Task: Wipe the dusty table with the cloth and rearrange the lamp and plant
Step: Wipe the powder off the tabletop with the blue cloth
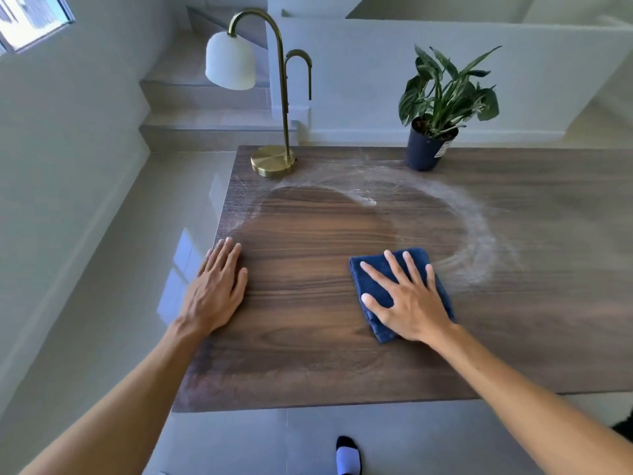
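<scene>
The folded dark blue cloth point(380, 286) lies flat on the wooden tabletop point(308, 303), right of centre near the front edge; the right hand point(407, 299) presses on it with fingers spread and straight; the left hand point(214, 289) rests flat and open at the tabletop's left edge, holding nothing. A pale arc of dust point(479, 234) curves around a darker, clean patch; the brass lamp point(274, 159) with its white shade stands at the back left corner, the potted plant point(442, 108) at the back, further right; glossy grey floor tiles point(120, 269), steps and white walls surround the table.
</scene>
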`<act>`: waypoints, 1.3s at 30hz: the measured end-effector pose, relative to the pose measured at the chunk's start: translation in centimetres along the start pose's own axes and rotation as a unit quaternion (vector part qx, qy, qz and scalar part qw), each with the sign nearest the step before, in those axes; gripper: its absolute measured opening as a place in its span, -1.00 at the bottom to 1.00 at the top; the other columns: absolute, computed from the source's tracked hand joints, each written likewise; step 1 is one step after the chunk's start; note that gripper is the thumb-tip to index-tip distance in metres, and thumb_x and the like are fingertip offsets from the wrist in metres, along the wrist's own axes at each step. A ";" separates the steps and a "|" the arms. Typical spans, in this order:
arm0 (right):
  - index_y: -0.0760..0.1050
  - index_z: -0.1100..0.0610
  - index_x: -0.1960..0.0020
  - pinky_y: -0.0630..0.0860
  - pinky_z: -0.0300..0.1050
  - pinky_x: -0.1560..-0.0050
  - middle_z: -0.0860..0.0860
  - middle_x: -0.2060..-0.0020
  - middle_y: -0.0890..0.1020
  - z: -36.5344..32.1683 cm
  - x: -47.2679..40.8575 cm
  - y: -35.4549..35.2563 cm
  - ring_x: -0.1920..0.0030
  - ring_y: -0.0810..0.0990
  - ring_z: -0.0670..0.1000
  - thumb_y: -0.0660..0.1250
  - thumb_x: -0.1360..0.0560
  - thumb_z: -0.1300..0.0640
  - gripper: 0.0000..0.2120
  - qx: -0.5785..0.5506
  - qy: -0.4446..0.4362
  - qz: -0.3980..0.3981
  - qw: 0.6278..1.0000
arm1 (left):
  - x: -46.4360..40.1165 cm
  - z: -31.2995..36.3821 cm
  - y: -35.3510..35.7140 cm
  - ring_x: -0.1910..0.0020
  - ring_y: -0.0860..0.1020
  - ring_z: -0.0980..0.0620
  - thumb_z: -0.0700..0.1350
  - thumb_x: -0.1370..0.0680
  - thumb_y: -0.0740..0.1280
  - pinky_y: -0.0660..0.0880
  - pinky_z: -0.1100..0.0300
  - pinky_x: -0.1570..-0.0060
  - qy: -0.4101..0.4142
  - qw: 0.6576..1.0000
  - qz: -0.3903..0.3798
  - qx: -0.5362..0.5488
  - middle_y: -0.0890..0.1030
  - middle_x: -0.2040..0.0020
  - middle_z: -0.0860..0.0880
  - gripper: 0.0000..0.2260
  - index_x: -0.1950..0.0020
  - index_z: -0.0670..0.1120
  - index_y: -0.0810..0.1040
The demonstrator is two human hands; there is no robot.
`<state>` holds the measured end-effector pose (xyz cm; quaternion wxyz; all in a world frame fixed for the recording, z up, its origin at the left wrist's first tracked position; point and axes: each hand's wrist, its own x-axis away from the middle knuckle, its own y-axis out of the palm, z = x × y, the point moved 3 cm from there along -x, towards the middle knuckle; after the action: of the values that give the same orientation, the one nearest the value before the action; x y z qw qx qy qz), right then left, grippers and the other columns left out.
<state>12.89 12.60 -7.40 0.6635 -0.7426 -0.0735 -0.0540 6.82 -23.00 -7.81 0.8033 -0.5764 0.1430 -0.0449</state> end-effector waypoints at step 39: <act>-0.27 -0.53 -0.46 -0.24 0.36 -0.52 -0.16 -0.62 -0.17 17.8 -0.9 -2.4 -0.60 -0.27 0.10 -0.33 -0.47 -0.48 -0.45 -0.011 0.082 0.013 0.996 | -5.3 9.4 5.4 -0.60 -0.11 0.14 0.25 -0.61 -0.14 -0.14 0.12 -0.57 0.005 0.998 -0.047 -0.034 0.05 -0.62 0.03 -0.35 -0.62 -0.06 0.07</act>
<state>11.27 30.48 -7.25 0.6596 -0.7439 -0.0088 -0.1071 3.93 -11.38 -9.15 0.7795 -0.6092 0.1210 -0.0809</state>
